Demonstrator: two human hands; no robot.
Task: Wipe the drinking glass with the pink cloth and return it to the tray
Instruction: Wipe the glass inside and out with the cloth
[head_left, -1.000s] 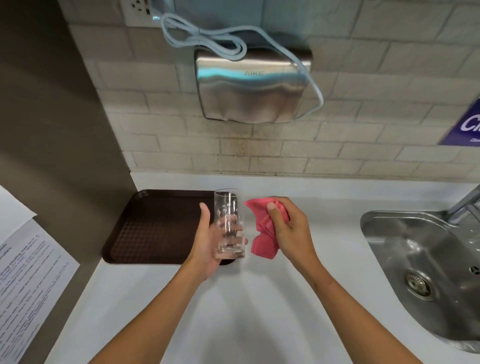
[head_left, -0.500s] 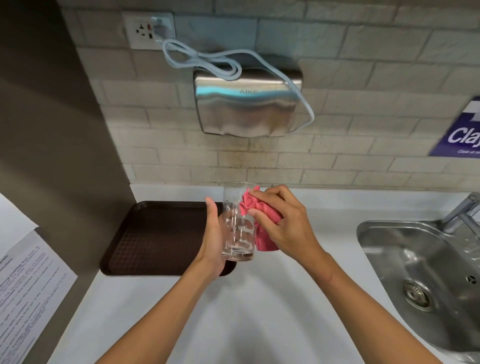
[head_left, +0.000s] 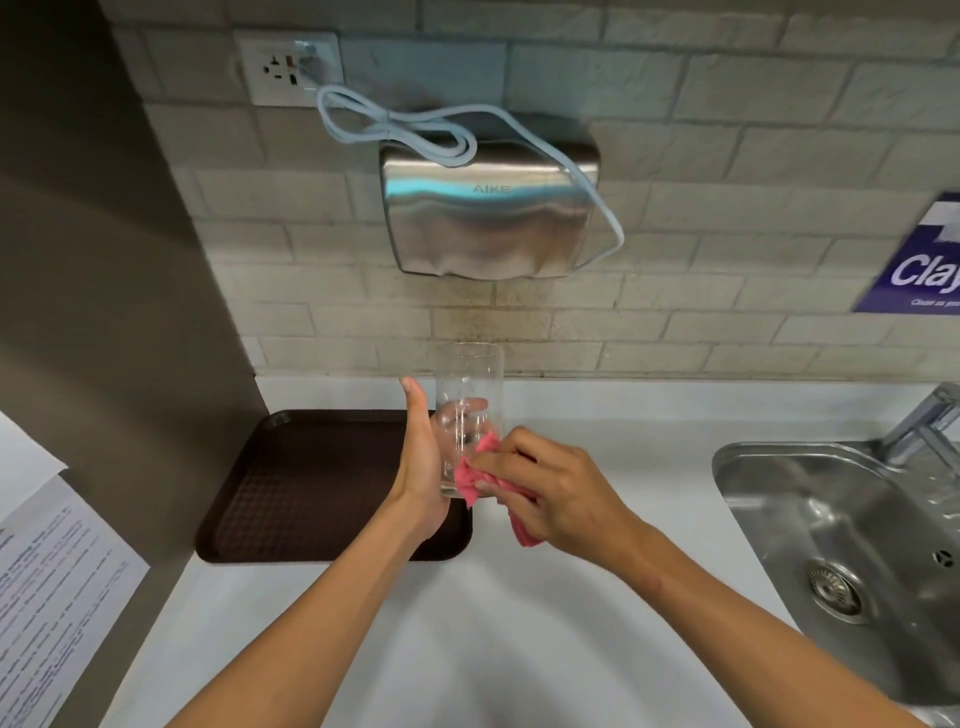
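Your left hand (head_left: 421, 462) wraps drinking glass (head_left: 469, 410) from behind — clear, tall, straight-walled, upright, empty, held above right edge of brown tray (head_left: 311, 488). Your right hand (head_left: 556, 493) closed on bunched pink cloth (head_left: 470, 475), pressing it against glass's lower wall — cloth tail hangs below your palm. Tray sits just left of your left hand.

The purple sign (head_left: 922, 260) and sink (head_left: 852, 561) were cut off at the right edge; the left paper's (head_left: 47, 597) print was unreadably blurred.
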